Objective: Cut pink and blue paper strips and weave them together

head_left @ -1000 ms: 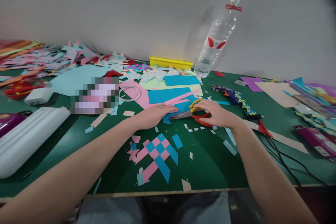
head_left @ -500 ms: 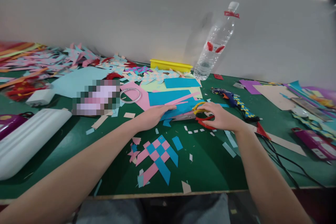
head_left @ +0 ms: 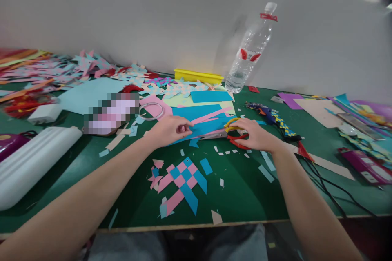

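Observation:
My right hand (head_left: 259, 133) is closed around the yellow and red handles of a pair of scissors (head_left: 239, 140), whose metal blades point left along the lower edge of the blue paper. My left hand (head_left: 170, 130) has its fingers curled in over the left part of the blue paper (head_left: 196, 112); whatever may be between the fingertips is hidden. Narrow pink strips (head_left: 212, 115) lie across the blue sheet between both hands. Nearer to me, a woven pink and blue paper piece (head_left: 183, 177) with slanted tails rests flat on the green table (head_left: 241, 195).
A clear plastic bottle (head_left: 249, 55) leans at the back, right of a yellow tray (head_left: 199, 76). Left are a phone (head_left: 112, 114), a tape ring (head_left: 151, 111) and a long white case (head_left: 39, 163). A glue gun (head_left: 266, 112) and black cables (head_left: 324, 187) lie right.
My left hand has drawn back to the left and its fingers, stretched over the paper before, are now curled. My right hand stays in place with the scissors.

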`<state>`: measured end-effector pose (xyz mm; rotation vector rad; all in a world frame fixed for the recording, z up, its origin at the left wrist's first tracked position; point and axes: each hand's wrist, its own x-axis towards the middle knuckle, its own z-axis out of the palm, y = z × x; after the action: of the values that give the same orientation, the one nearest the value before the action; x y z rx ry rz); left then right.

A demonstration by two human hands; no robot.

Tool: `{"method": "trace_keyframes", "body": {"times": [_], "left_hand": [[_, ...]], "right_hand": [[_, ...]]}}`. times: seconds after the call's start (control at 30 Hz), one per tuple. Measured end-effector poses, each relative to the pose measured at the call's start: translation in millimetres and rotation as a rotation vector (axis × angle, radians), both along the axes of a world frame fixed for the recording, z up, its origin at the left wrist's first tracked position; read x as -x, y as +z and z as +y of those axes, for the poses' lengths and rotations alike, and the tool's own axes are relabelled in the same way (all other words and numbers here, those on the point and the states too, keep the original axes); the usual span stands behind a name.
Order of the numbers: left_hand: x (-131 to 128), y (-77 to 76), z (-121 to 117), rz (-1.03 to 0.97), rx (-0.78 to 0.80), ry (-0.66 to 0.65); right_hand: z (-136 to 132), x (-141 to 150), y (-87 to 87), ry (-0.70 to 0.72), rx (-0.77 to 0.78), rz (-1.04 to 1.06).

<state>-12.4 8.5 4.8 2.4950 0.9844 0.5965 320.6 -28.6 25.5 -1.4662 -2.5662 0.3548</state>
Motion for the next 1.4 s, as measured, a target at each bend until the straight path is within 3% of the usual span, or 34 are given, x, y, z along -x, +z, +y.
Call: {"method": "trace_keyframes", "body": {"times": [0.13,0.5,0.9,1.4], "left_hand": [[1.5,0.7,-0.4,-0.006,0.162,0.021],[1.5,-7.8,5.0,-0.176,0.341,-0.034],[3.3,-11.6,9.8,-0.254,0.366,0.02],[-1.0,-13.5,7.3,-0.185,0.334,0.036]], "right_hand": [[0.2,0.3,0.7,-0.002,0.006,0.002],[-1.3,0.8,1.9,-0.016,0.02,0.032],[-5.8,-2.3,10.1,-0.064,0.028,0.061],[-6.6,-2.0,11.4,-0.083,-0.011,-0.002]]}}
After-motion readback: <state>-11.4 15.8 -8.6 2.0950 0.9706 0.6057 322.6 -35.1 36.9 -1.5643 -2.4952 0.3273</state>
